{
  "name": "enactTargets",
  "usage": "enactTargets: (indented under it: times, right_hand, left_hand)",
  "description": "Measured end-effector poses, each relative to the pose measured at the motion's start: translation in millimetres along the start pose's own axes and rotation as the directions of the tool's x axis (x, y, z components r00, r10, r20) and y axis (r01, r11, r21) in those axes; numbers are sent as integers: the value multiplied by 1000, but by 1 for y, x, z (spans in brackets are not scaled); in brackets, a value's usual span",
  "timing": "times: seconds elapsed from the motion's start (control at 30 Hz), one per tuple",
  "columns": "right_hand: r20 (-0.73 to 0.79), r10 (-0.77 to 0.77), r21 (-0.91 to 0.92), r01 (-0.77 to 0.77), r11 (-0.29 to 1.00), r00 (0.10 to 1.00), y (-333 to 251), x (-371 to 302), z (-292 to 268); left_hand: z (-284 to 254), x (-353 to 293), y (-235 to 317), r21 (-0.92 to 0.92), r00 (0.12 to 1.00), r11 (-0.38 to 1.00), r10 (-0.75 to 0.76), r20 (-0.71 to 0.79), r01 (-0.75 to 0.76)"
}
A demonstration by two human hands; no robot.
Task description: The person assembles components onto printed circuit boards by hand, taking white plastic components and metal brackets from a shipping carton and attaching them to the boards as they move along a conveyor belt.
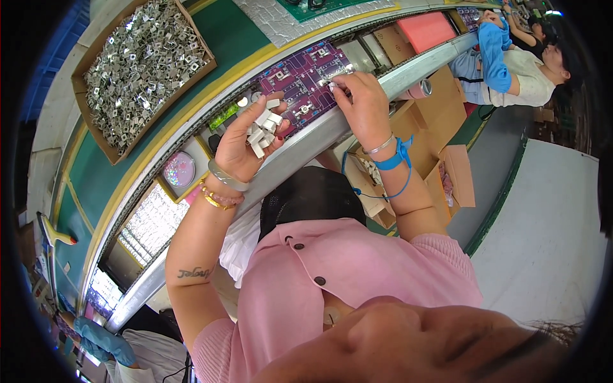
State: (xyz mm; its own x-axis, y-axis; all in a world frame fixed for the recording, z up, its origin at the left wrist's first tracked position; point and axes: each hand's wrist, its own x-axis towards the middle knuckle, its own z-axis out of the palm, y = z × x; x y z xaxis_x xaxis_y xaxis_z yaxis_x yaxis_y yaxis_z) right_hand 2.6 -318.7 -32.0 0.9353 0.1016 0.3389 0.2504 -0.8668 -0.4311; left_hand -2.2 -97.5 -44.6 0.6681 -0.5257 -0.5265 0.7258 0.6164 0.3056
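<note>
My left hand is cupped palm up at the rail, holding several small white rectangular blocks, likely electronic components. Just beyond it lies a purple circuit board on the line, with a few silver metal parts mounted on it. Over the board's right part, my right hand pinches a small white piece between thumb and forefinger. Fingers partly cover that piece, so its exact kind is hard to make out. A blue strap with a cord circles my right wrist.
A carton full of small metal clips stands at the far left. A metal rail runs along the line's near edge. A red foam block lies farther right. Open cardboard boxes sit below. A co-worker in blue sleeves is at right.
</note>
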Motion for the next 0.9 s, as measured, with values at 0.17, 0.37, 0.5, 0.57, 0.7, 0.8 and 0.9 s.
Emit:
enactTargets:
  times: [0.17, 0.37, 0.5, 0.57, 0.7, 0.8, 0.9]
  right_hand:
    - [18, -10, -65, 11, 998, 1000, -4, 1, 0]
    - [12, -221, 272, 210, 939, 975, -27, 20, -12]
    - [71, -390, 413, 329, 849, 918, -42, 26, 0]
    - [134, -433, 422, 344, 838, 891, -43, 28, 1]
    - [130, -17, 630, -69, 773, 991, -40, 20, -9]
    - [215, 81, 549, -189, 815, 973, -25, 7, -17]
    - [234, 113, 522, -223, 823, 966, -13, -7, -15]
  left_hand:
    - [0, 0, 0, -7, 999, 1000, 7, 38, -7]
    - [-1, 1, -1, 30, 997, 999, -12, 73, 10]
    - [-1, -1, -3, 113, 999, 994, -5, 34, 1]
    - [-1, 0, -3, 128, 1000, 992, -4, 17, 1]
    - [-2, 2, 1, 83, 1000, 997, 0, 9, -1]
    - [-7, 3, 4, -6, 999, 1000, 30, 30, -30]
    - [-4, 2, 7, -87, 999, 996, 28, 45, -24]
